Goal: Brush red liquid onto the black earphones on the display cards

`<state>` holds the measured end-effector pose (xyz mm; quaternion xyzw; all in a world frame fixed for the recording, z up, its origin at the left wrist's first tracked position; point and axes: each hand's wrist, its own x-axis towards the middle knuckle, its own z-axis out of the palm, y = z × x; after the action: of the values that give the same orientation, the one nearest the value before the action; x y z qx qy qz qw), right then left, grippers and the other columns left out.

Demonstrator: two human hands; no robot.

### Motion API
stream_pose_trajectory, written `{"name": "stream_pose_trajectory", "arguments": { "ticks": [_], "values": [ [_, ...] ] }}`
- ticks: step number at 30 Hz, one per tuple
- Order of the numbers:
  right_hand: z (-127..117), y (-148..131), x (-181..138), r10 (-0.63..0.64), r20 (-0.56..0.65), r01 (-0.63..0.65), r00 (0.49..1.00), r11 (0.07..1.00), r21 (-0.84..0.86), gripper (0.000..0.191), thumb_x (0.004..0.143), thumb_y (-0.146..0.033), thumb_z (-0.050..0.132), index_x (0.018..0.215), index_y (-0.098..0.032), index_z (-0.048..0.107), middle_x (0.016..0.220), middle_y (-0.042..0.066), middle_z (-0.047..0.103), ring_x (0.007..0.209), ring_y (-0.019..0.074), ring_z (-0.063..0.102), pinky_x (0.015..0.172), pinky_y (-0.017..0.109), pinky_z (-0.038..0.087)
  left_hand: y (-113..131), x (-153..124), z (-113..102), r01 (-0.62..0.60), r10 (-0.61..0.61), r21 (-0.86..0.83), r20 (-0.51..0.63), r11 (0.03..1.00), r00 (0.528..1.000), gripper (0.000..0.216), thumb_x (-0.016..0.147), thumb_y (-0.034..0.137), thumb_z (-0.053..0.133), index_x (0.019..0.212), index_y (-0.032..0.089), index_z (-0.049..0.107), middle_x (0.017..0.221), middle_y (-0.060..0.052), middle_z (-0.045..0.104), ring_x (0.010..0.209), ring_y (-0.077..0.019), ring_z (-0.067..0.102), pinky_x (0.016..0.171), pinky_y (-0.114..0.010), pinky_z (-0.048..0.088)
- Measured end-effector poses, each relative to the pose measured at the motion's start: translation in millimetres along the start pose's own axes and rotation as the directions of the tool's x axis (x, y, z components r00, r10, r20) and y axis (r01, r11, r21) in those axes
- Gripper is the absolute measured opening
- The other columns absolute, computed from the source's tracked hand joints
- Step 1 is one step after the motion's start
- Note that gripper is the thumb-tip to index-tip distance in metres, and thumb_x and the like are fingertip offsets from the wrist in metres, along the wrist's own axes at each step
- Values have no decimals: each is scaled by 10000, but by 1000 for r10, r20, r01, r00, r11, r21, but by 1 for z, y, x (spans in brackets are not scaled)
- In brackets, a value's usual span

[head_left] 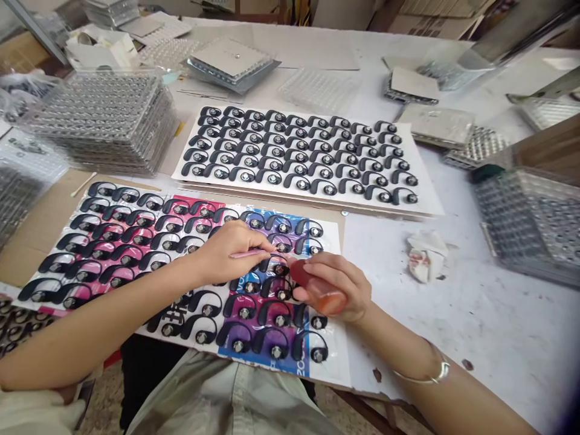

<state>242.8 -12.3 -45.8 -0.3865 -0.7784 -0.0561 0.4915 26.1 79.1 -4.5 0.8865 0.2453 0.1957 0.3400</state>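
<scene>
Currently right hand [338, 284] grips red bottle [328, 297], long axis near-right to far-left, over board [338, 359]; left hand [235, 248] pinches thin pink stick [247, 254]. White table [489, 338]; clear tray stack [104, 121] far left.

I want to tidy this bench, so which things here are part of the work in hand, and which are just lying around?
In the work:
Left hand, pinching a thin pink item
Right hand, gripping a reddish bottle
Front board with black hook-shaped pieces

Probably just lying about:
Stacked clear trays
Cotton swab
Crumpled tissue
Back board of similar pieces, untouched, though possibly related
</scene>
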Motion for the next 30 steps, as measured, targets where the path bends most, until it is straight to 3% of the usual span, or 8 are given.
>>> {"name": "stream_pose_trajectory", "arguments": {
  "ticks": [5,9,24,28,30],
  "values": [
    [-3,6,1,181,-140,-170,973,982,84,281,790,-405,674,966,-193,618,748,52,639,646,163,611,512,291,537,0,-9,7,-226,231,111,-39,968,972,143,885,116,552,956,160,669,927,-30,748,680,-132,650,719,-311,407],
    [-1,12,-2,271,-134,-250,953,956,153,263,771,-341,695,981,-198,625,790,59,634,685,171,603,543,313,545,-5,-14,14,-333,354,194,-88,923,931,124,868,91,555,938,150,640,1003,-67,737,759,-150,683,738,-319,421],
    [1,12,-5,309,-104,-290,945,943,164,261,741,-299,722,969,-203,638,794,48,652,699,174,617,577,318,532,-5,-13,17,-350,387,262,-105,899,916,124,840,80,569,910,149,645,987,-64,741,649,-136,642,692,-319,431],
    [2,8,1,454,-180,-402,872,876,265,193,731,-340,728,864,-216,661,739,26,644,659,163,612,568,322,520,-3,-13,17,-351,395,284,-114,892,912,129,845,83,552,903,148,647,968,-69,743,637,-136,645,685,-320,439],
    [-2,11,13,621,-234,-503,748,760,411,183,752,-394,696,776,-218,656,697,19,633,605,154,604,511,310,500,0,-14,18,-354,400,276,-135,894,906,125,847,80,555,912,142,641,958,-72,745,638,-140,653,683,-322,448]
  ]
}}
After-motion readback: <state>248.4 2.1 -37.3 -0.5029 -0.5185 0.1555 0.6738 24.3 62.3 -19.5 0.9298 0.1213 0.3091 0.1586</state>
